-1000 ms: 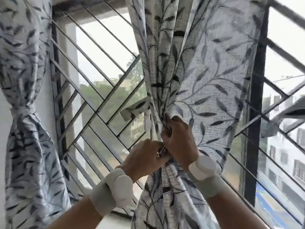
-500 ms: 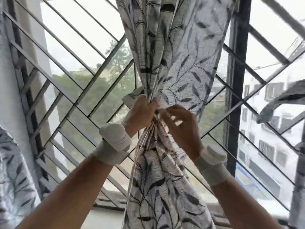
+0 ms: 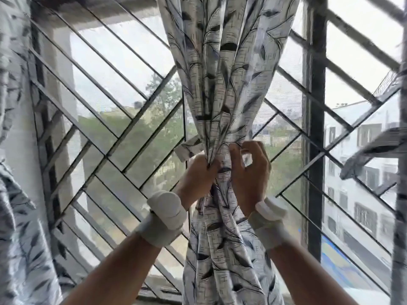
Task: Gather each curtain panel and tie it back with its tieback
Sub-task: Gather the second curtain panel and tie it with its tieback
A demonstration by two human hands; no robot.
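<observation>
the left hand (image 3: 199, 172) is clamped round the bunched waist of the middle curtain (image 3: 222, 89), the tieback (image 3: 187, 149) end sticking out just beside it. the right hand (image 3: 250, 172) is half open, fingertips pinching fabric at the knot. if that pinch gets loosened too early, the gathers could probably be lost against the window grille (image 3: 105, 139).

Both forearms are bare, with no sleeves. Just below each grip, a pale grey band wraps the wrist, the left wristband (image 3: 161, 224) and the right wristband (image 3: 269, 221) each carrying a smooth, rounded white pod.
</observation>
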